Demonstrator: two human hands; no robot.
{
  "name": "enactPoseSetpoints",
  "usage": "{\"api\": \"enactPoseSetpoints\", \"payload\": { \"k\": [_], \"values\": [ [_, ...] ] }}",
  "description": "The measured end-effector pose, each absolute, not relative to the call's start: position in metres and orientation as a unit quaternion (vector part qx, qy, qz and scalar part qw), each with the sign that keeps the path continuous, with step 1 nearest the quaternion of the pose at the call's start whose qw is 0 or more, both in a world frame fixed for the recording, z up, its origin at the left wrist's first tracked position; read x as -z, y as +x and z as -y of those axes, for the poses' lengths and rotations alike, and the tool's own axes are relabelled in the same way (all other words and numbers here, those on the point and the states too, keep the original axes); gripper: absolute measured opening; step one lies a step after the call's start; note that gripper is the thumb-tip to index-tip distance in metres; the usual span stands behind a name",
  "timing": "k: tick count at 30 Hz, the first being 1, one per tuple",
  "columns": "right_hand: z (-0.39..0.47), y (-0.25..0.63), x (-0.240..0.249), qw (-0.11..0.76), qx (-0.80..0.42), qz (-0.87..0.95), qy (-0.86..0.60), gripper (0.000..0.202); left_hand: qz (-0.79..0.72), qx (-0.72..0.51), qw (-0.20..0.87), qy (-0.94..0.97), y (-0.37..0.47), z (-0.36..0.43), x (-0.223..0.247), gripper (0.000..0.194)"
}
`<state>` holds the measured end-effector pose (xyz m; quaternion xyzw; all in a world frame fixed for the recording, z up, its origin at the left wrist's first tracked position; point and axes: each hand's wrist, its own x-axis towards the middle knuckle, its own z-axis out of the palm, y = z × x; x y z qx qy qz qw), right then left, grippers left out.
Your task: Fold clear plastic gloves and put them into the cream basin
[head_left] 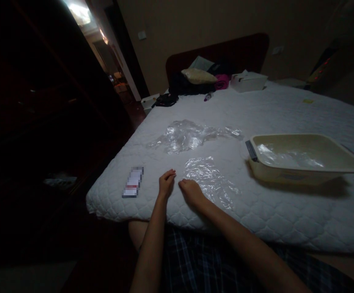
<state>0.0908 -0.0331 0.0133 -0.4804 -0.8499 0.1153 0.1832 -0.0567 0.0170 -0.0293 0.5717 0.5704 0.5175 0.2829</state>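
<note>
Two hands at near side of one bed (271,215): left hand (166,184) and right hand (191,191), fingers curled; can't tell if either grips anything. One flat plastic sheet (212,176) beside right hand, one crumpled plastic heap (184,136) farther, one tub (299,174) right, one phone (133,182) left.

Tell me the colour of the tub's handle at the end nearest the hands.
The handle is grey, on a cream tub; the head view shows it.

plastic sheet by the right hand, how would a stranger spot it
On the white bed, find the cream tub on the right. Left of it, beside the right hand, lies the clear plastic sheet. It is flatter and closer to the camera than the crumpled plastic behind it.
</note>
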Motion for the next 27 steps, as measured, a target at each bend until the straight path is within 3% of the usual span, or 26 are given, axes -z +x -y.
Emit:
{"api": "enactPoseSetpoints", "payload": {
  "k": [6,9,15,20,27],
  "values": [
    [0.022,0.102,-0.014,0.413,-0.356,0.703,-0.457,0.017,-0.555,-0.5,0.285,0.6,-0.058,-0.015,0.024,0.02],
    [0.013,0.105,-0.011,0.488,-0.502,0.57,-0.431,0.015,-0.547,-0.447,0.278,0.651,-0.06,-0.015,0.021,0.026],
    [-0.002,0.113,-0.011,0.498,-0.67,0.369,-0.409,0.024,-0.551,-0.344,0.282,0.706,-0.066,-0.018,0.018,0.031],
    [-0.004,0.118,-0.007,0.501,-0.696,0.317,-0.405,0.015,-0.532,-0.322,0.276,0.733,-0.071,-0.018,0.019,0.033],
    [-0.001,0.116,-0.005,0.501,-0.695,0.314,-0.409,0.018,-0.509,-0.28,0.253,0.774,-0.074,-0.018,0.019,0.014]
  ]
}}
